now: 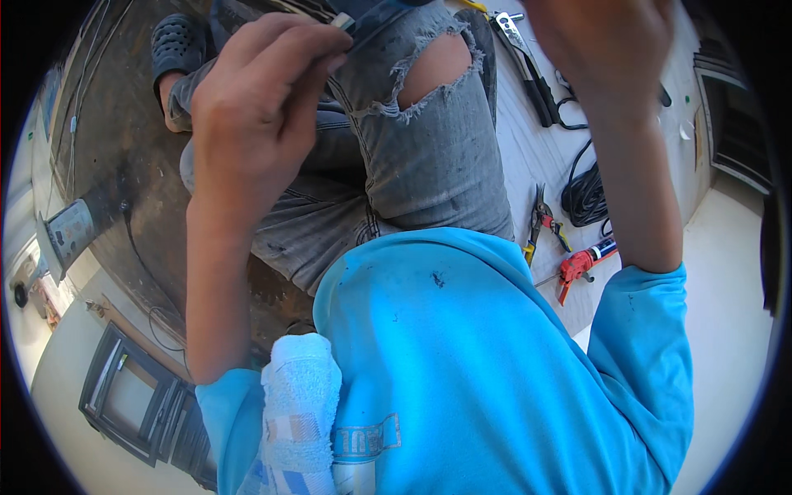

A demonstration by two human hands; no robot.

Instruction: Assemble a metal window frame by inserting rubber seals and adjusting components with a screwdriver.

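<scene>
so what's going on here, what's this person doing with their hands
A person in a blue shirt and ripped grey jeans sits with both hands raised. The left hand pinches a small pale piece at its fingertips; the right hand is up beside it, its grip blurred. Pliers, a red tool and black cable lie alongside.

Bright daylight, soft shadows, strong fisheye bending, dark vignette at edges.

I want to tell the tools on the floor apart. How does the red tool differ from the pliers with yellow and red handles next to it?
The red tool is mostly bright red with a dark tube end; the pliers have dark metal jaws and yellow and red handles. The red tool lies nearer the blue sleeve; the pliers lie nearer the coiled black cable. Both rest on the pale floor, untouched by either hand.
</scene>
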